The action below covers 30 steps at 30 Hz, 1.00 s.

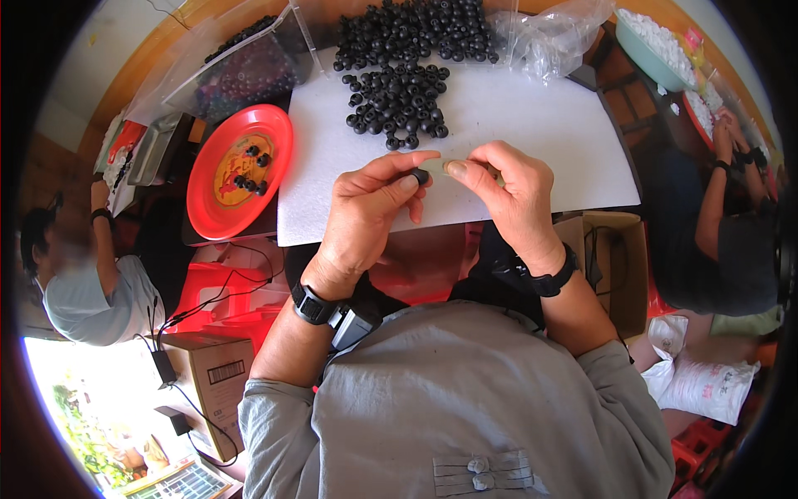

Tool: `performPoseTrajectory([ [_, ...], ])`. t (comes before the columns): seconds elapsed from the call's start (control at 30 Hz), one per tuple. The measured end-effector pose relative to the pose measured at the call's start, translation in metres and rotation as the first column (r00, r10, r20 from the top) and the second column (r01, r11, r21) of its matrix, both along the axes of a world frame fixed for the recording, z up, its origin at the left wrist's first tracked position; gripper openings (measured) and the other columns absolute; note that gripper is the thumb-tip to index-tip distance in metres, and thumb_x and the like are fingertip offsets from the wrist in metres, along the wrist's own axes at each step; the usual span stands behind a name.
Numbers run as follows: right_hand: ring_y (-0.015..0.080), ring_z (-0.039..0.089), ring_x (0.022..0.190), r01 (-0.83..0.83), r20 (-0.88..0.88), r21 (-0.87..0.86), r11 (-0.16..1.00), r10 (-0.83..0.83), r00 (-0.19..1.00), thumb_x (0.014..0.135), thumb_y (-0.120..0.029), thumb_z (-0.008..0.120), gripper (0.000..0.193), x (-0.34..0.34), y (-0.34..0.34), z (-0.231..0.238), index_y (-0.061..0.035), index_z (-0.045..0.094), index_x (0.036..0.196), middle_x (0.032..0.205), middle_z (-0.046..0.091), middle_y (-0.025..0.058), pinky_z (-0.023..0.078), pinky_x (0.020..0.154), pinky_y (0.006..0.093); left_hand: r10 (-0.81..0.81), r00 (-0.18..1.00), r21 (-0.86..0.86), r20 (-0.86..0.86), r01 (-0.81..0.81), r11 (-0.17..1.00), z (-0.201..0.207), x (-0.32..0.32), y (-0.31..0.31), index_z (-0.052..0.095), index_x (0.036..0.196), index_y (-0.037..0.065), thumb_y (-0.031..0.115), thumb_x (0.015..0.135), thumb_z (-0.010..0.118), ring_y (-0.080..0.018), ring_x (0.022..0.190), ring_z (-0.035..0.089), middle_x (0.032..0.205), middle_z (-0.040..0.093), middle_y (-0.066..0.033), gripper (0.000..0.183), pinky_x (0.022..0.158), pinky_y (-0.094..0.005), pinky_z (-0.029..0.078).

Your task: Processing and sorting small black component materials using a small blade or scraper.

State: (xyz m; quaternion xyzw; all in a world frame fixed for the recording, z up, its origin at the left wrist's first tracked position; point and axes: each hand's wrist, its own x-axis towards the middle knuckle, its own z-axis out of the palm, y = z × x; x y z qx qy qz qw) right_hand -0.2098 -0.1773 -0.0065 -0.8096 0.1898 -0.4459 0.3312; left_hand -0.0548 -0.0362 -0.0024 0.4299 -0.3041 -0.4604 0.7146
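My left hand (366, 208) is closed, pinching a small round black piece (421, 176) between thumb and fingers over the near part of a white board (540, 145). Close beside it, my right hand (517, 187) has thumb and forefinger pressed on a small pale, slightly greenish object (435, 166). Its pale end reaches toward the black piece; whether the two touch I cannot tell. Beyond my hands lies a loose group of similar black pieces (399, 100), ball-shaped, some showing a hole. A larger heap (416, 33) of them sits farther back.
A red plate (201, 179) with several black pieces stands left of the board. Behind it is a clear plastic bin (249, 75); a plastic bag (553, 37) lies back right. Cardboard boxes (628, 274) flank me. People work at both sides, one hand (727, 133) over white pieces.
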Motion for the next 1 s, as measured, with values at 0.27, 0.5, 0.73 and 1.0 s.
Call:
performPoseTrajectory([
  [0.27, 0.0205, 0.058, 0.055, -0.016, -0.001, -0.035, 0.999, 0.016, 1.000, 0.089, -0.021, 0.084, 0.025, 0.000, -0.002, 0.000, -0.0055, 0.067, 0.079, 0.068, 0.064, 0.0064, 0.043, 0.052, 0.0339, -0.013, 1.000, 0.001, -0.005, 0.013, 1.000, 0.001, -0.001, 0.000, 0.070, 0.129, -0.006, -0.005, 0.104, 0.058, -0.0144, 0.087, 0.064, 0.106, 0.071, -0.0106, 0.029, 0.074, -0.0295, 0.055],
  [0.5, 0.0215, 0.059, 0.057, -0.096, -0.013, -0.185, 0.978, 0.095, 0.995, 0.089, -0.019, 0.084, 0.023, -0.004, -0.002, 0.000, -0.0066, 0.067, 0.079, 0.067, 0.063, 0.0057, 0.044, 0.053, 0.0343, 0.020, 0.998, 0.003, -0.058, -0.020, 1.000, 0.000, -0.004, -0.001, 0.071, 0.126, -0.006, -0.003, 0.104, 0.059, -0.0153, 0.088, 0.064, 0.106, 0.071, -0.0100, 0.026, 0.073, -0.0303, 0.055],
  [0.73, 0.0200, 0.058, 0.058, -0.135, 0.123, -0.010, 0.991, 0.135, 0.983, 0.087, -0.016, 0.086, 0.023, -0.008, 0.003, 0.003, -0.0066, 0.067, 0.079, 0.068, 0.063, 0.0045, 0.043, 0.054, 0.0330, -0.015, 0.996, -0.034, -0.093, 0.012, 0.999, 0.001, 0.000, 0.001, 0.070, 0.128, -0.007, -0.002, 0.103, 0.060, -0.0164, 0.089, 0.066, 0.107, 0.072, -0.0114, 0.028, 0.073, -0.0309, 0.055],
  [1.0, 0.0203, 0.057, 0.057, -0.051, 0.117, -0.168, 0.985, 0.071, 0.991, 0.083, -0.016, 0.087, 0.024, -0.003, -0.003, -0.007, -0.0075, 0.065, 0.077, 0.066, 0.062, 0.0032, 0.043, 0.053, 0.0331, 0.472, 0.762, -0.118, 0.443, -0.472, 0.874, 0.027, 0.045, 0.038, 0.072, 0.124, -0.008, -0.003, 0.100, 0.059, -0.0139, 0.083, 0.064, 0.108, 0.073, -0.0119, 0.028, 0.071, -0.0280, 0.052],
])
